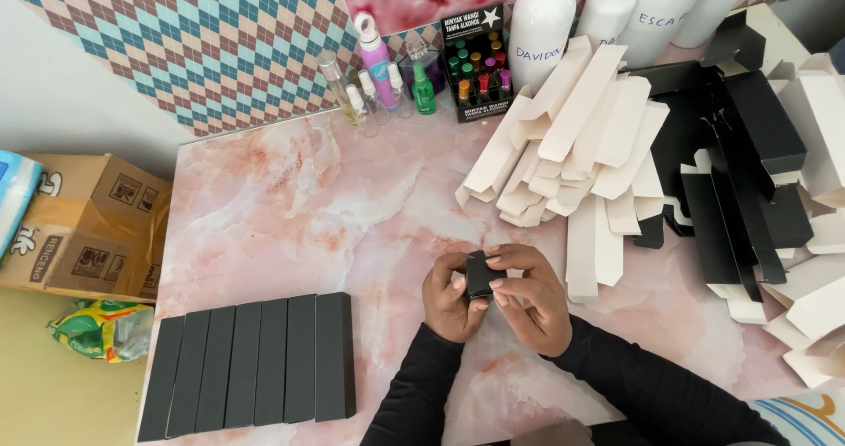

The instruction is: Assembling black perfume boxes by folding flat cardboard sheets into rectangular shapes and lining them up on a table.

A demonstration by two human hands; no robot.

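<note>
Both hands meet over the pink marble table (334,208), closed around a small black box (481,273) seen end-on. My left hand (449,301) grips it from the left and below. My right hand (528,294) covers its right side, fingers curled over the top end. To the left lies a row of several finished long black boxes (255,367), side by side near the front edge. A heap of flat white box blanks (581,138) lies beyond my hands, with black flat blanks (739,173) to its right.
Small spray bottles (374,89) and a black display box of little vials (475,63) stand at the back by the patterned wall. Tall white bottles (541,23) stand behind the blanks. Left of the table sit a cardboard carton (84,226) and a green bag (101,327).
</note>
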